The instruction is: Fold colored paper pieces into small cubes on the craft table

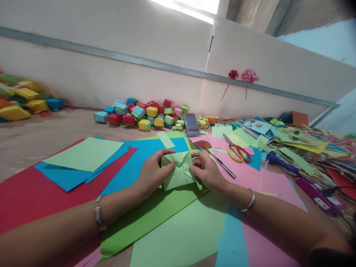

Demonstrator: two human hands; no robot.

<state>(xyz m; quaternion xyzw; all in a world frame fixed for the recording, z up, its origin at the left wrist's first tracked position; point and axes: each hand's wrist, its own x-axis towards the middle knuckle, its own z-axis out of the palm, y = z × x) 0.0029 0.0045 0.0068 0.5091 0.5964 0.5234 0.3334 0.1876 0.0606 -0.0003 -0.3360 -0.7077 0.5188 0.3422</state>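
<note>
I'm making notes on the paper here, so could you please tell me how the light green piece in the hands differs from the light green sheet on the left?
The folded piece has creases and flaps, while the flat sheet shows no folds. The folded piece is held between the left hand and right hand; the flat sheet lies untouched over blue paper. Both are light green.

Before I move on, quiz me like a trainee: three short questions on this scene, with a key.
1. True or false: the scissors lie to the right of the right hand.
2. What are the right hand and the left hand holding?
A) a pen
B) a folded light green paper
C) a yellow box
3. How many flowers show against the wall?

Key: 1 true; 2 B; 3 two.
</note>
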